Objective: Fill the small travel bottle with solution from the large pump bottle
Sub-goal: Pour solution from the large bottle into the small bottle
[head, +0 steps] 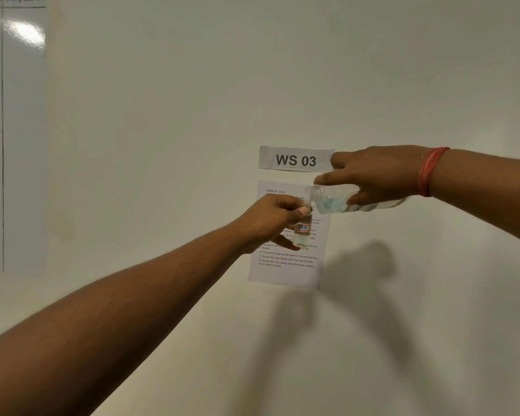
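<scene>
We hold the small travel bottle (302, 231) upright in front of the wall, our left hand (275, 219) pinching it near the neck. Just above, our right hand (373, 175) grips the large bottle (336, 201), tipped sideways, open threaded mouth over the small one. Behind hang a task sheet (288, 265) and a "WS 03" label (296, 160).

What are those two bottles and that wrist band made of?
Large bottle: looks like clear glossy plastic, bluish liquid showing through, threaded neck. Small bottle: clear, plastic or glass, hard to tell. Wrist band: seemingly wound red thread, with a matte, stranded look.
</scene>
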